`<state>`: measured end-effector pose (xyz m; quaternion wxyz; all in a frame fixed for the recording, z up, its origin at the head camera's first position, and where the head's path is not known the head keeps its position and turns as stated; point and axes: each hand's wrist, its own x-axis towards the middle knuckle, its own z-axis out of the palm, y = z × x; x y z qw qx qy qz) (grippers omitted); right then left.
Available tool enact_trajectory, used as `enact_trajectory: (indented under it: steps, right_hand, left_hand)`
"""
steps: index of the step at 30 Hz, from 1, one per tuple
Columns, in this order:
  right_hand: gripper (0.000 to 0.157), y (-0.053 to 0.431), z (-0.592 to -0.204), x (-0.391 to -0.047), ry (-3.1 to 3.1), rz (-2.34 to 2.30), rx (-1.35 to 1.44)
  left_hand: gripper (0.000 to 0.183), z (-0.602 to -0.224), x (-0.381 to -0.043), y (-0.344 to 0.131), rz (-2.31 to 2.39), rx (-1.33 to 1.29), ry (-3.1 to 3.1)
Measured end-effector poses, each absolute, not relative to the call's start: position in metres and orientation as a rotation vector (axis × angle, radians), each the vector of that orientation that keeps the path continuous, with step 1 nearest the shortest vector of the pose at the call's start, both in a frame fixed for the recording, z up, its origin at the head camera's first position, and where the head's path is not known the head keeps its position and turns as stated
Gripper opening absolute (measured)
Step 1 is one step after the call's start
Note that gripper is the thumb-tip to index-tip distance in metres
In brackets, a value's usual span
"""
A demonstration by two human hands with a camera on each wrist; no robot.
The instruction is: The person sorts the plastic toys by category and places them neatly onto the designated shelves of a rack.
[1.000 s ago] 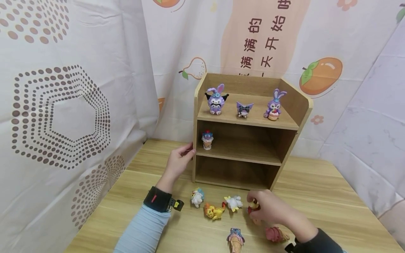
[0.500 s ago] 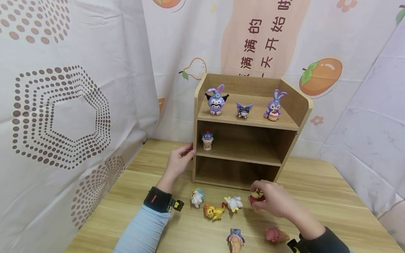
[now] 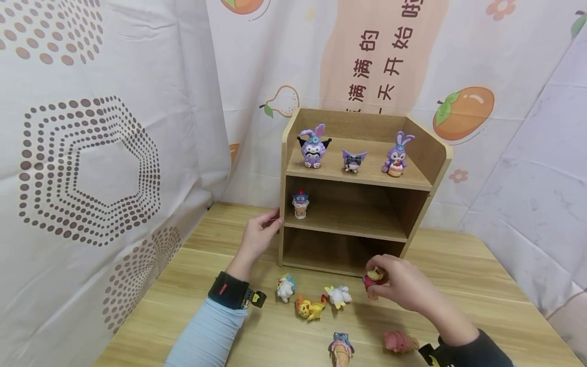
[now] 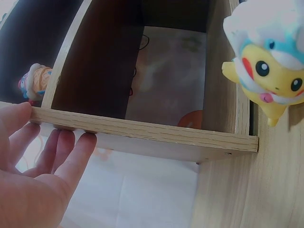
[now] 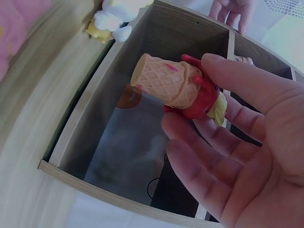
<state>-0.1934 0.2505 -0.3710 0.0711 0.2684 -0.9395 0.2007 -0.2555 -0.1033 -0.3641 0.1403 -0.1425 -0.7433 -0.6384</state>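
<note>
The right hand (image 3: 399,283) is pinching a red ice-cream-cone figurine (image 5: 183,88), its grip closing thumb and fingers about the red top while the waffle cone is pointing down toward the desk (image 3: 458,285). The figurine is hovering in front of the bottom compartment of the wooden shelf unit (image 3: 357,182), near its right end. The left hand (image 3: 259,233) is touching the unit's left side panel, its grip staying loose, fingers extending along the outside and thumb meeting the front edge. Three purple figurines (image 3: 313,150) are standing on the top shelf, and a blue cup figurine (image 3: 300,204) is occupying the middle compartment's left end. On the desk, a Pikachu figurine (image 4: 270,71), a yellow figurine (image 3: 310,307), a white figurine (image 3: 339,296), a blue-topped cone figurine (image 3: 341,350) and a pink cone figurine (image 3: 400,341) are lying apart.
</note>
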Motion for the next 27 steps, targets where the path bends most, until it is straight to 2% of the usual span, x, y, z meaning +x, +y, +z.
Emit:
enact_trajectory:
  steps: [27]
  right_hand:
    - [0.038, 0.253, -0.35, -0.204, -2.57, 0.825, 0.85]
  left_hand:
    - [0.039, -0.365, -0.257, -0.102, -1.866, -0.383, -2.147]
